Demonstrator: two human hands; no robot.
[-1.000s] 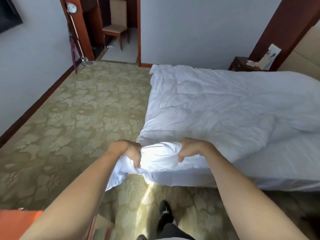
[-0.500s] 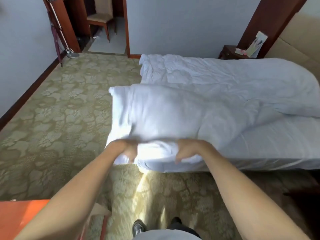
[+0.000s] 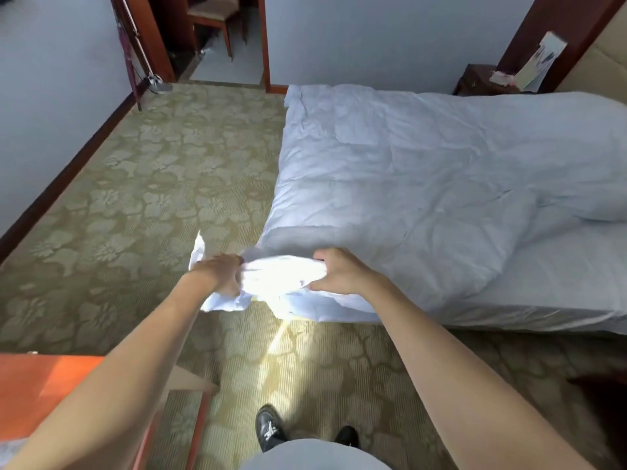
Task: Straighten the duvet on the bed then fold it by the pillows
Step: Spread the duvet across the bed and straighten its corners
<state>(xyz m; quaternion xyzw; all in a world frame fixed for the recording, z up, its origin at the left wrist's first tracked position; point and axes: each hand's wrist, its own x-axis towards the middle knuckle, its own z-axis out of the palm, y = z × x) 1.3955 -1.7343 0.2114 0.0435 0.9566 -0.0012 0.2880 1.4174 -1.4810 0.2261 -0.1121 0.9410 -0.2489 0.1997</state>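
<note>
A white duvet point(image 3: 407, 171) lies spread and wrinkled over the bed point(image 3: 559, 290), reaching the foot end. Its near corner hangs off the bed's corner, bunched and lit by sun. My left hand point(image 3: 220, 274) grips that corner's outer tip, with loose cloth sticking out past the fist. My right hand point(image 3: 339, 274) grips the same edge a little further right, thumb under the fold. At the right, the duvet's near side is rucked up, leaving a strip of white sheet bare. The pillows are out of view.
Patterned green carpet point(image 3: 135, 198) covers the floor left of the bed. An orange-brown table corner point(image 3: 51, 391) stands at my lower left. A dark nightstand point(image 3: 481, 79) is by the headboard; a floor lamp point(image 3: 149, 72) and a chair point(image 3: 210, 18) stand by the far doorway. My shoes point(image 3: 269, 429) are below.
The duvet's near end billowed up in the air half a second ago and has now settled flat over the foot of the bed. Both hands still grip the corner.
</note>
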